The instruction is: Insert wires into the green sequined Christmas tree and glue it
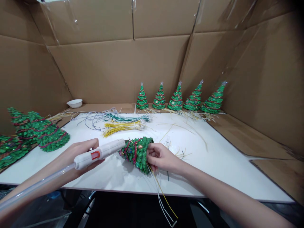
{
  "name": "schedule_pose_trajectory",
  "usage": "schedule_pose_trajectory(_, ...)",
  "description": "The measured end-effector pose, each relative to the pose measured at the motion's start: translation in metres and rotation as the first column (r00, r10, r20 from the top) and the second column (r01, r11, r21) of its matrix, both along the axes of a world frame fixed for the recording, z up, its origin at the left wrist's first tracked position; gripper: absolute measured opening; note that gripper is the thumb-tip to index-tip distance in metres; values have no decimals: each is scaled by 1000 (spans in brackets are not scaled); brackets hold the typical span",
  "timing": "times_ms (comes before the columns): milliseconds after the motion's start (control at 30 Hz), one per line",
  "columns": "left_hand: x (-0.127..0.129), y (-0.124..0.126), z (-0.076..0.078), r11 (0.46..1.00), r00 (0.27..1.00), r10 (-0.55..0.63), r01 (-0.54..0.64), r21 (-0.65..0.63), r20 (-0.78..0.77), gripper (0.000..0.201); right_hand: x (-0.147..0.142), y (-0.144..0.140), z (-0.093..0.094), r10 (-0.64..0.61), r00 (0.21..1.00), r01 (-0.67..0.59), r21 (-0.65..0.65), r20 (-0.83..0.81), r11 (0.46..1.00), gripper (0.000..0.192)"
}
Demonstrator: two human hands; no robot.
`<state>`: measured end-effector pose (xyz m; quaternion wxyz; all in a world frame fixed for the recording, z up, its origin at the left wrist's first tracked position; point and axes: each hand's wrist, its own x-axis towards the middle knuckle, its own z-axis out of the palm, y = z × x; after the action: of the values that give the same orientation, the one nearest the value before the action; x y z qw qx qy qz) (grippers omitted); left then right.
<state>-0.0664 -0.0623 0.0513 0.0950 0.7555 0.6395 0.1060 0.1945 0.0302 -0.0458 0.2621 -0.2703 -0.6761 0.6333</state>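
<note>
My left hand point(79, 148) is closed round a white hot glue gun point(101, 153), and a long clear glue stick point(45, 183) sticks out of its rear. The gun's nozzle is at the upper side of a small green Christmas tree point(140, 155), tilted on its side over the table; whether it touches the tree I cannot tell. My right hand point(165, 157) grips that tree at its open base, with some fingers hidden inside. White and yellow wires point(163, 196) trail from the base over the table's front edge. Red garland and small ornaments decorate the tree.
Yellow wires point(123, 127) and green wires point(128, 118) lie bundled on the white table point(225, 167). Several decorated trees point(175, 98) stand along the back; others point(52, 134) are at the left. A white bowl point(74, 103) sits back left. Cardboard walls point(114, 69) enclose the table.
</note>
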Motion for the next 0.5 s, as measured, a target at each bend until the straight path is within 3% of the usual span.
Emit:
schedule_pose_trajectory(300, -14, -1, -10, 996, 997, -74, 75, -48, 17, 32, 1, -1, 0, 1, 1000, -1, -12, 4, 1000, 8)
schedule_pose_trajectory(500, -11, 1, -9, 996, 996, -85, 85, -22, 28, 31, 1, -1, 0, 2, 1000, -2, -8, 6, 1000, 8)
